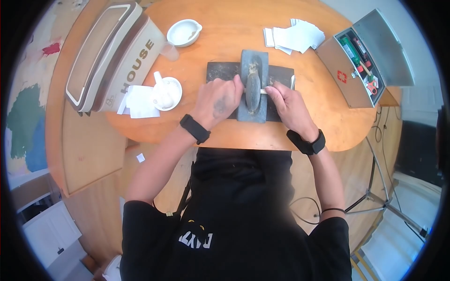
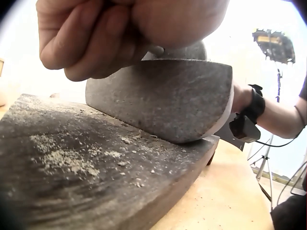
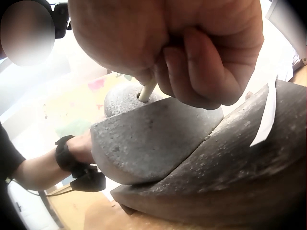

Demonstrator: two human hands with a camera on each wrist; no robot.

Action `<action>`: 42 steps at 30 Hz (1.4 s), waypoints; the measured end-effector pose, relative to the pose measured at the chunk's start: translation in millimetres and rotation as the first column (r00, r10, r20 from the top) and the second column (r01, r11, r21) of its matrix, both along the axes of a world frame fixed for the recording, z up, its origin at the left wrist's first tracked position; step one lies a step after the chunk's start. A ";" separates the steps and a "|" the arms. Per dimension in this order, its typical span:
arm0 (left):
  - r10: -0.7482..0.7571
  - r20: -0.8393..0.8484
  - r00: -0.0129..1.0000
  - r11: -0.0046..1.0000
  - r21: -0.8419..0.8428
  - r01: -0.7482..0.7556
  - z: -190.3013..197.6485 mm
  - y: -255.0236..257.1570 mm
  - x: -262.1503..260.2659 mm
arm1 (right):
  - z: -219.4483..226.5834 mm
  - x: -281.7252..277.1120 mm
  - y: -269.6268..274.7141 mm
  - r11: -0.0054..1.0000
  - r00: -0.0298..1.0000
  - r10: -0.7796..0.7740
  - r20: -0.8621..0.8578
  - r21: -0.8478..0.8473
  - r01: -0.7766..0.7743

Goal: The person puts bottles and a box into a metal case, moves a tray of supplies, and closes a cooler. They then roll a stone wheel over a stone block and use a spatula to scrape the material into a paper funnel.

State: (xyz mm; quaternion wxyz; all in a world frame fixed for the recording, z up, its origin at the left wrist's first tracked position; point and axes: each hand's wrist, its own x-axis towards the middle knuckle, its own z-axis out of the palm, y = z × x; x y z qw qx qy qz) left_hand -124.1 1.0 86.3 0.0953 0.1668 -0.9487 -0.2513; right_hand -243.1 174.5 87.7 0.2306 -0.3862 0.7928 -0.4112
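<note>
Fingers (image 3: 204,62) of the right hand (image 1: 291,105) are clamped around a stick (image 3: 147,91); those of the left hand (image 1: 218,100) are curled on it at the opposite side. The stick enters the handle (image 1: 253,93) of a stone block (image 2: 163,96). The block's curved base rests on a dark slab (image 1: 222,70), near pale crumbs (image 2: 69,160). The slab lies on the table (image 1: 225,138).

The head view looks forward and down over the table (image 1: 225,28) from above, while the two wrist views, low and close, face inward from opposite sides and share the grey stone block (image 2: 163,98) and dark slab (image 2: 110,177).
</note>
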 end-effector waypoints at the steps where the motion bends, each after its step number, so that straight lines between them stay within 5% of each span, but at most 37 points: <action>1: 0.006 0.013 1.000 1.000 0.015 -0.006 -0.8 -1.0 -1.7 | 0.9 -1.9 -0.9 1.000 1.000 0.006 -0.004 0.006 -0.006; 14: 0.024 0.027 0.999 0.999 -0.022 -0.023 2.5 -31.3 -50.3 | 12.1 -46.7 -34.2 0.994 0.997 0.043 -0.064 0.101 -0.036; 28: 0.018 -0.022 1.000 1.000 -0.020 -0.019 -5.0 -14.4 -27.2 | 0.6 -26.7 -17.6 0.999 0.999 0.036 0.032 0.021 -0.037; 42: 0.014 0.021 1.000 0.999 -0.044 -0.013 0.7 -9.6 -17.1 | 0.3 -17.4 -10.7 0.998 0.990 0.059 -0.132 -0.013 -0.061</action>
